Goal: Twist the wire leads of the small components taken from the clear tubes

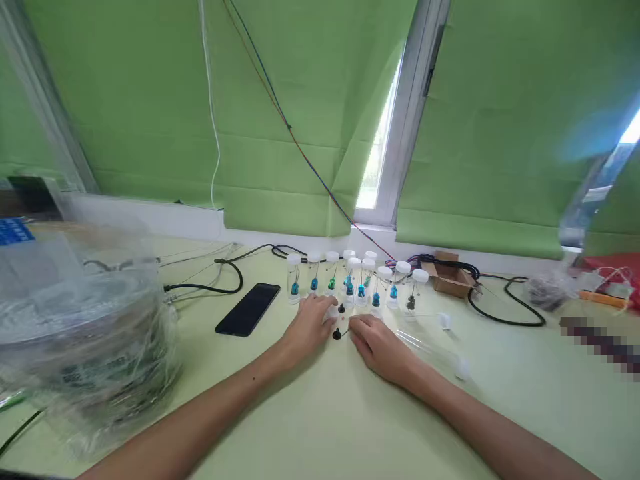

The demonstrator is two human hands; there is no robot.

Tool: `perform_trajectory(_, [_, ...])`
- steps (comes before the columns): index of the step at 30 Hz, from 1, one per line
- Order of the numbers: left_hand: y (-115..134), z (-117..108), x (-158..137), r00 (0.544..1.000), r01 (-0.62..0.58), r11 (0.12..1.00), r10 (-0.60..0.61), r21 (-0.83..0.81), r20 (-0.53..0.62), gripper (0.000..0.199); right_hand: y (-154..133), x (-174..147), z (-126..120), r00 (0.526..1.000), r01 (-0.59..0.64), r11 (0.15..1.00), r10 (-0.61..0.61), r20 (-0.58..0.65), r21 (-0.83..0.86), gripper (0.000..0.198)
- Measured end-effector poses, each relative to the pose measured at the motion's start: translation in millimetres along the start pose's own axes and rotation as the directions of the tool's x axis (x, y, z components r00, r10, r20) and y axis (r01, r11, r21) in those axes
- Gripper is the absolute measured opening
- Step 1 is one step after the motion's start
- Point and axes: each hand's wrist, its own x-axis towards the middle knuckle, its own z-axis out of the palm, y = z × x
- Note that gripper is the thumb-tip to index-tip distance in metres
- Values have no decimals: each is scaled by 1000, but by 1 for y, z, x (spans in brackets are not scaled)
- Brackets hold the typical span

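Note:
My left hand (311,325) rests on the table, its thumb and fingers apart, with a small pale patch between them that I cannot make out. Just off its fingertips stands a small black fitting (341,308). Closer to me lies a needle with a black hub (337,334); its thin shaft reaches the curled fingertips of my right hand (377,343), which appear closed on it. Behind both hands stand several clear tubes with white caps (354,264), holding needles with blue, green or dark hubs (375,300). Beside my right hand lie clear empty-looking tubes (425,347) with white caps.
A black phone (248,309) lies left of my hands. Further left is a large plastic-wrapped bundle (95,340). Black cables (233,267) run along the back, near a small open cardboard box (451,279). Clear plastic (547,290) and a red item (613,270) are at right.

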Motion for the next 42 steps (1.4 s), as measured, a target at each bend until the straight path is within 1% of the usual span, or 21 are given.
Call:
perform_trajectory(4, [-2, 2, -1, 999, -1, 1000, 1, -10, 39, 25, -3, -1, 0, 1000, -2, 1000, 2, -13, 7, 14])
perform_trajectory(9, [-2, 2, 1, 996, -40, 999, 41, -13, 78, 19, -4, -1, -2, 1000, -6, 1000, 6, -18, 4, 14])
perform_trajectory(13, [-1, -1, 3, 992, -48, 997, 55, -63, 114, 16, -3, 0, -1, 1000, -3, 1000, 3, -21, 3, 14])
perform_trajectory(22, [-3, -1, 5, 986, -101, 987, 116, -126, 122, 19, -3, -1, 0, 1000, 3, 1000, -3, -21, -1, 14])
perform_trajectory(24, [-4, -5, 7, 989, -100, 988, 112, -117, 100, 22, -3, -1, 0, 1000, 0, 1000, 0, -26, -3, 15])
perform_trajectory(27, [-7, -14, 11, 997, -80, 994, 81, -69, 15, 27, -5, 0, 0, 998, -17, 1000, 18, -67, 15, 18])
perform_trajectory(29, [-9, -20, 14, 998, -62, 998, 62, -14, -23, 27, -7, 0, -2, 995, -18, 999, 22, -101, 41, 25])
perform_trajectory(32, [-13, -26, 15, 1000, -10, 998, 11, 66, -13, 23, -13, 0, -5, 993, 49, 996, -41, -112, 72, 33])
perform_trajectory(36, [-12, -28, 13, 996, 84, 988, -87, 126, 19, 18, -21, -1, -6, 986, 158, 985, -154, -65, 69, 36])
perform_trajectory(38, [-9, -30, 11, 991, 129, 980, -134, 153, 24, 17, -22, -2, -5, 983, 179, 982, -176, -47, 66, 34])
perform_trajectory(42, [-2, -32, 8, 970, 226, 953, -239, 200, 42, 18, -21, -3, -2, 983, 182, 982, -180, -42, 52, 27])
